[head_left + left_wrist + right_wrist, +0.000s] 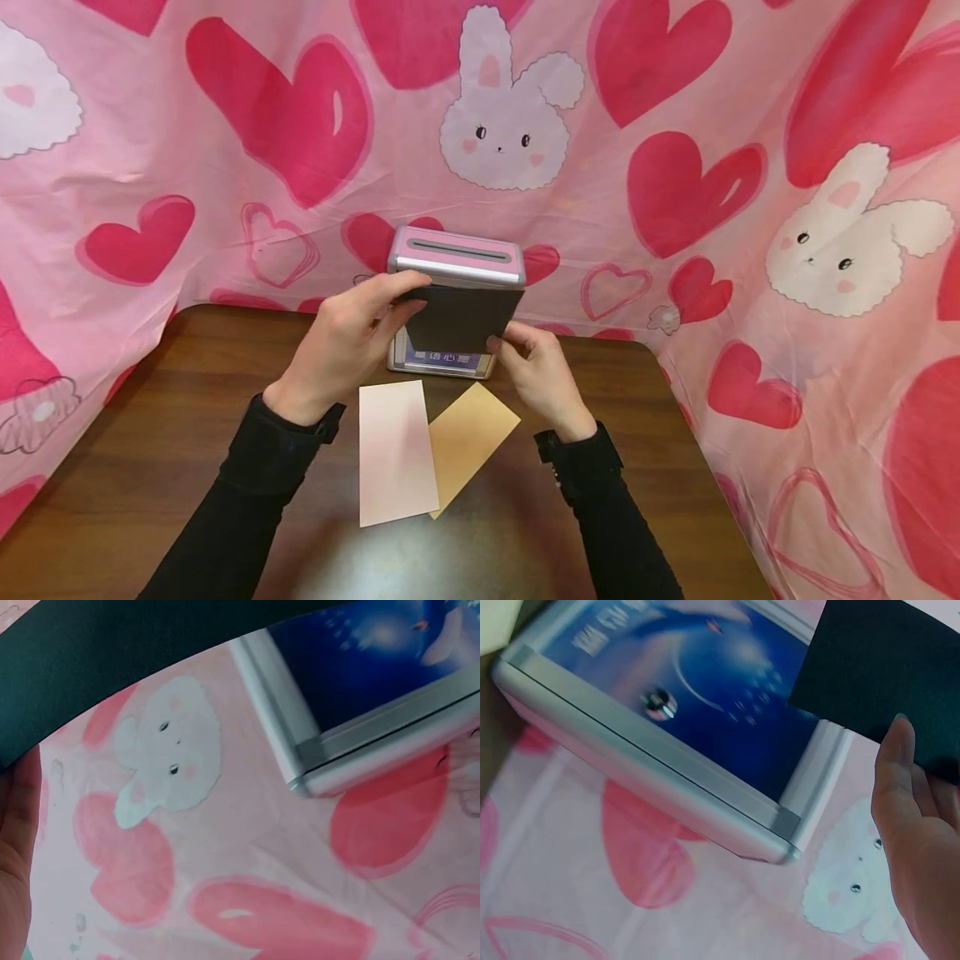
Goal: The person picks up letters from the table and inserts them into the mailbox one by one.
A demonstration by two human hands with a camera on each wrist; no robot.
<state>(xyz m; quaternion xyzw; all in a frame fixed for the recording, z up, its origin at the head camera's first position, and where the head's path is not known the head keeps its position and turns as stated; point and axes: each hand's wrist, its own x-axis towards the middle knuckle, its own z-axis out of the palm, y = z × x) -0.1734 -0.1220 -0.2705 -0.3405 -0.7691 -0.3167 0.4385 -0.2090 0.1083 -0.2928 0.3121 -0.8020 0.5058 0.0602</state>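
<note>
A black card (465, 317) is held up between both hands in front of a silver-framed box. My left hand (337, 346) pinches its upper left corner between thumb and fingers. At the lower right corner my right hand (546, 372) grips it, thumb flat on the face in the right wrist view. The box (487, 268) has a pink top with a long slot (459, 250). Its blue picture front, partly covered by the card in the head view, carries a round lock (658, 705) and white characters.
A pale pink card (396, 454) overlaps a tan card (480, 437) on the brown wooden table (247, 367), nearer than the box. Pink cloth (412, 150) with hearts and rabbits hangs close behind the box and along both sides.
</note>
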